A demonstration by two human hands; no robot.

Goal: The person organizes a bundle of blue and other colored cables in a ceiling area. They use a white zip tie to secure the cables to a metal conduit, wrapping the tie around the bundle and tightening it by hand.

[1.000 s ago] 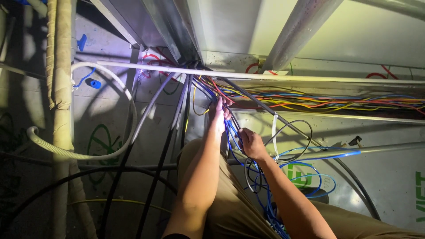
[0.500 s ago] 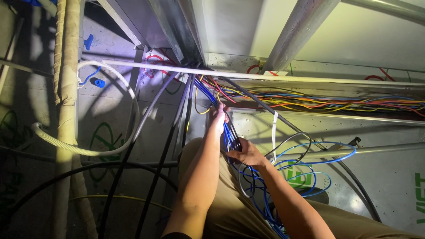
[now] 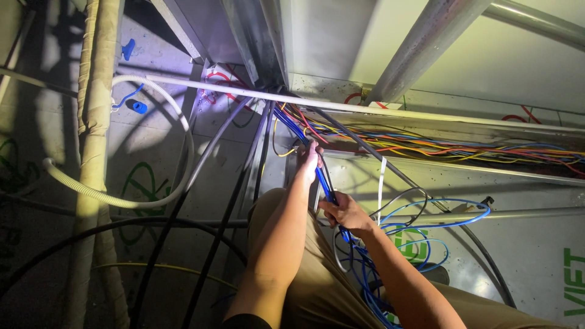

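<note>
Crouched among the wiring, I work a bundle of blue cables (image 3: 325,184) that runs from the metal tray above down to loose loops beside my knee. My left hand (image 3: 309,159) reaches up along the bundle, fingers closed around the blue strands just below the point where they leave the tray. My right hand (image 3: 342,211) sits lower on the same bundle, clamped around it in a fist, with the cables passing through the palm and trailing away below. The two hands are near each other, one above the other, both on the same run of cable.

Behind my left hand, a mass of coloured wires (image 3: 426,145), yellow, red, blue and orange, lies along the long metal cable tray (image 3: 463,122) and stretches off to the right. A thin white conduit (image 3: 256,94) crosses in front of the tray at a slant. Below my right hand, the blue cable coils out in wide loops (image 3: 439,222) over the pale floor, mixed with a few grey and black leads. To the left, a ribbed white hose (image 3: 152,189) curves in a big arc beside a wrapped beige pipe (image 3: 91,146) that stands upright. Several black cables (image 3: 201,244) run down the floor past my tan trouser leg (image 3: 317,292).
</note>
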